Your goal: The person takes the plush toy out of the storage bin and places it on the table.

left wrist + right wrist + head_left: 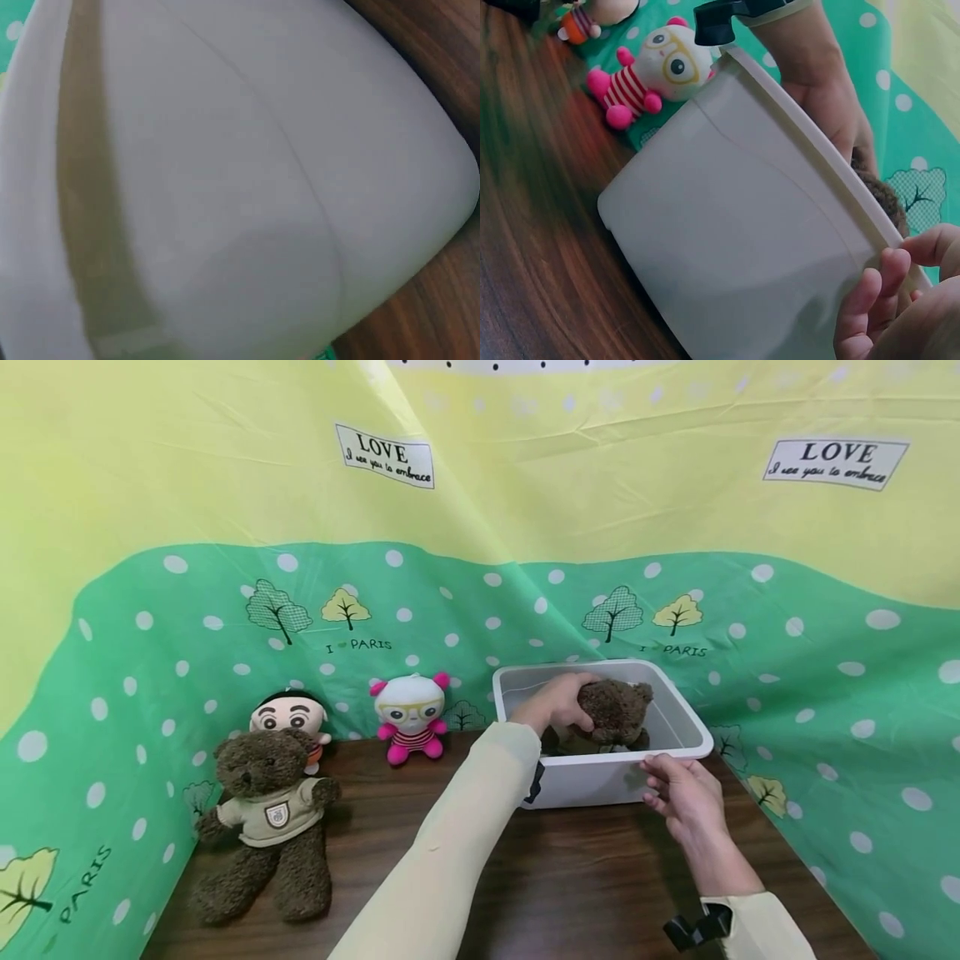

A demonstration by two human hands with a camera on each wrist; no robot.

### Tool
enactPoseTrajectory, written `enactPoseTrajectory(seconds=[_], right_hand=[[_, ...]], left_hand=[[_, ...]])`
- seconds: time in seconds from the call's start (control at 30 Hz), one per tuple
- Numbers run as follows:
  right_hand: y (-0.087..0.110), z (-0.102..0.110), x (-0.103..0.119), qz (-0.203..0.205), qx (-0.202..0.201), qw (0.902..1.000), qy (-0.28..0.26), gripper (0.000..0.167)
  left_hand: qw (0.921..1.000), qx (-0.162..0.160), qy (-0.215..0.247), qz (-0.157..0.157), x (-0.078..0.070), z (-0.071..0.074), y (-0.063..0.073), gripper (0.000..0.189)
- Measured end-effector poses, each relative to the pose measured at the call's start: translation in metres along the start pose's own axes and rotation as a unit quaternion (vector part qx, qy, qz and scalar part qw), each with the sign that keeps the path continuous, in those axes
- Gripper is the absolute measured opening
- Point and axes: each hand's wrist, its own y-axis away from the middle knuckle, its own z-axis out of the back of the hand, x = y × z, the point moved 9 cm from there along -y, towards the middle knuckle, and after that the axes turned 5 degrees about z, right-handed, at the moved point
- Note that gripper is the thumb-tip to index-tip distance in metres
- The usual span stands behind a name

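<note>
In the head view my left hand (561, 700) reaches over the front rim of a light grey plastic bin (600, 781). Its fingers grip the head of a brown teddy bear (617, 712) inside, whose lower body the bin wall hides. My right hand (686, 797) pinches the bin's front rim near the right corner between thumb and fingers. From the right wrist, the same pinch shows, with a little brown fur (883, 199) past the rim. The left wrist view is filled by the bin's outer wall (225, 172); neither hand appears there.
On the left of the dark wooden table (577, 877) a larger brown teddy bear (273, 818) in a beige shirt leans before a black-haired doll (288, 714). A pink and white panda toy (411, 717) sits at the back. Patterned green and yellow cloth (480, 602) hangs around the table.
</note>
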Motion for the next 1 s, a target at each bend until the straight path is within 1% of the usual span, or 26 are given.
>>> enactPoseTrajectory(seconds=[0.1,0.2,0.33,0.43,0.63,0.77,0.93,1.0], right_hand=[[0.0,0.0,0.0,0.002,-0.003,1.0,0.005,0.019],[0.0,0.0,0.001,0.004,-0.004,1.0,0.005,0.019],[0.0,-0.001,0.0,0.004,-0.007,1.0,0.004,0.019],[0.0,0.0,0.0,0.005,-0.011,0.9999,0.007,0.019],[0.0,0.001,-0.001,0.007,-0.019,0.9997,0.016,0.021],[-0.001,0.001,-0.001,0.009,-0.022,0.9996,0.013,0.02],[-0.001,0.001,-0.001,0.004,-0.023,0.9997,0.002,0.019],[-0.001,0.002,-0.001,0.002,-0.022,0.9997,-0.002,0.018]], left_hand=[[0.9988,-0.01,0.047,-0.003,0.004,0.004,0.003,0.082],[0.9955,-0.02,0.093,-0.002,0.009,0.008,0.007,0.079],[0.9904,-0.042,0.132,-0.002,0.012,0.015,0.012,0.078],[0.9859,-0.065,0.154,-0.003,0.011,0.022,0.016,0.076],[0.9739,-0.104,0.202,-0.006,0.007,0.035,0.025,0.068],[0.9658,-0.132,0.223,-0.004,0.003,0.043,0.03,0.067],[0.9511,-0.172,0.256,-0.014,-0.002,0.056,0.038,0.065],[0.9459,-0.181,0.268,-0.021,-0.005,0.062,0.041,0.064]])
